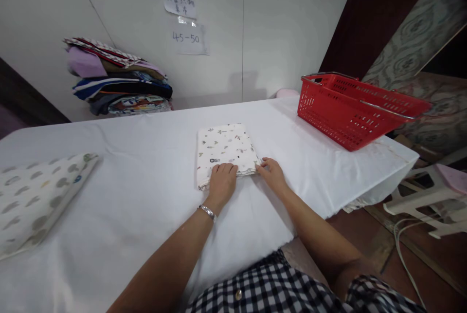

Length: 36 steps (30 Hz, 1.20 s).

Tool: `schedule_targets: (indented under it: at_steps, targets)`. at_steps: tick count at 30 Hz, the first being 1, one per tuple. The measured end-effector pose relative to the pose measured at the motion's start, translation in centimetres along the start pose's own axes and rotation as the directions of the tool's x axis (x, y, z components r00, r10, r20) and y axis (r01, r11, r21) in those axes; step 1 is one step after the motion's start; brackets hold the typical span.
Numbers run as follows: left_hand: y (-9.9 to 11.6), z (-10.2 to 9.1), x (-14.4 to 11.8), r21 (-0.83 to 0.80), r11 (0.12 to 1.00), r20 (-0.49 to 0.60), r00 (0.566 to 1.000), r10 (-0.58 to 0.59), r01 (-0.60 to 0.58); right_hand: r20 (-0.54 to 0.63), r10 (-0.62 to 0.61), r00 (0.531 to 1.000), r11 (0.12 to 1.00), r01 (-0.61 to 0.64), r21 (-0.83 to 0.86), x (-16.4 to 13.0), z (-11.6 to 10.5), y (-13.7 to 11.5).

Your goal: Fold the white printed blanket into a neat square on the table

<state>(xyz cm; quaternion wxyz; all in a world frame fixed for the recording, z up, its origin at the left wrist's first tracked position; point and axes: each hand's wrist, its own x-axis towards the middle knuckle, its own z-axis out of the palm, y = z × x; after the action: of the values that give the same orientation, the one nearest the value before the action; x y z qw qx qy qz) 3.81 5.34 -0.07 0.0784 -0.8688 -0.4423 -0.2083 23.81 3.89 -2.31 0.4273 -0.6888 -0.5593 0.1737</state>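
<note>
Folded white printed cloth square (224, 150) lies mid-table on the white sheet-covered table (146, 191). Your left hand (221, 181) presses flat on its near edge, fingers together; your right hand (272, 172) pinches its near right corner. Red plastic basket (355, 106) far right, stacked fabrics (116, 84) far left, spotted cloth (34, 196) near left.
</note>
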Motion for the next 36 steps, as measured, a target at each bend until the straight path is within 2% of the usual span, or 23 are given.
schedule_targets:
  at_steps: [8,11,14,16,18,20,23,30,36]
  targets:
    - [0.1,-0.1,0.0,-0.016,1.0,-0.006,1.0,0.009,-0.009,0.013,0.075,0.997,0.992,-0.076,0.097,0.2,1.0,0.2]
    - [0.1,-0.2,-0.1,-0.002,1.0,-0.013,1.0,0.004,-0.004,0.027,0.08,0.996,0.98,-0.084,0.183,0.3,0.8,-0.1]
    - [0.2,-0.3,-0.2,0.022,0.999,-0.009,1.0,-0.025,0.025,-0.037,0.064,0.997,0.959,-0.052,0.279,0.7,0.4,-0.2]
    - [0.1,-0.4,-0.3,0.037,0.998,-0.003,0.999,-0.046,0.046,-0.051,0.114,0.992,0.948,-0.093,0.304,1.0,0.0,-0.1]
    - [0.1,-0.4,-0.3,0.041,0.998,0.002,0.998,-0.056,0.056,-0.003,0.178,0.984,0.937,-0.169,0.306,1.2,-0.2,0.1]
    - [0.0,-0.4,-0.4,0.037,0.998,0.006,0.999,-0.054,0.054,0.049,0.203,0.978,0.932,-0.208,0.295,1.2,-0.3,0.3]
    - [-0.1,-0.3,-0.4,0.031,0.998,0.02,0.999,-0.048,0.047,0.055,0.188,0.981,0.953,-0.196,0.23,0.9,-0.3,0.3]
    - [-0.1,-0.5,-0.3,0.009,0.999,0.034,0.998,-0.051,0.051,0.017,0.052,0.998,0.997,-0.051,-0.051,0.6,-0.8,0.3]
    - [-0.1,-0.4,-0.4,-0.003,0.999,0.028,0.998,-0.053,0.053,0.033,0.029,0.999,0.996,-0.026,-0.084,0.7,-0.9,0.4]
